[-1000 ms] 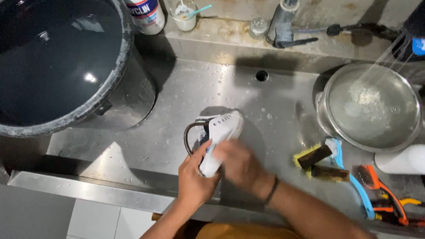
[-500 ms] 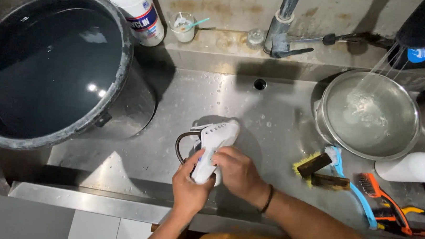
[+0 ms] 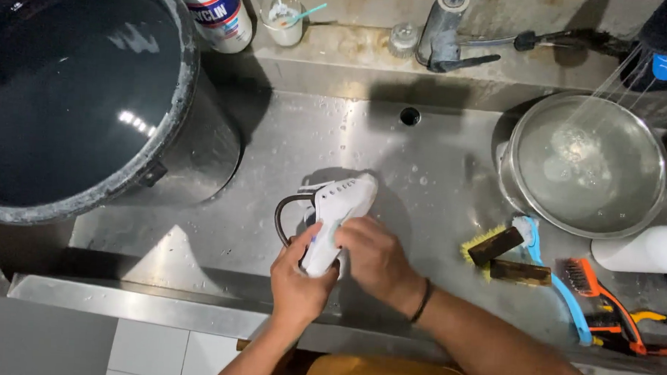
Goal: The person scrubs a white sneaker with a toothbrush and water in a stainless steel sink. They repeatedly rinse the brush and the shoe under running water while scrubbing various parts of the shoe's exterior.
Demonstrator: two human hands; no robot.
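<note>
Since the earlier frame the shoe [image 3: 334,214] has turned slightly, toe toward the drain. One white shoe, one bucket [image 3: 90,94], one bowl [image 3: 589,165], several brushes [image 3: 529,256]. The left hand [image 3: 299,280] grips the shoe's heel, fingers closed; the right hand [image 3: 375,257] presses its side, fingers curled.

Both hands [image 3: 337,266] gripping white shoe [image 3: 336,210] over sink [image 3: 438,184].

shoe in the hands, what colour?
White shoe, with a dark loop at its opening; head view, the only one.
</note>
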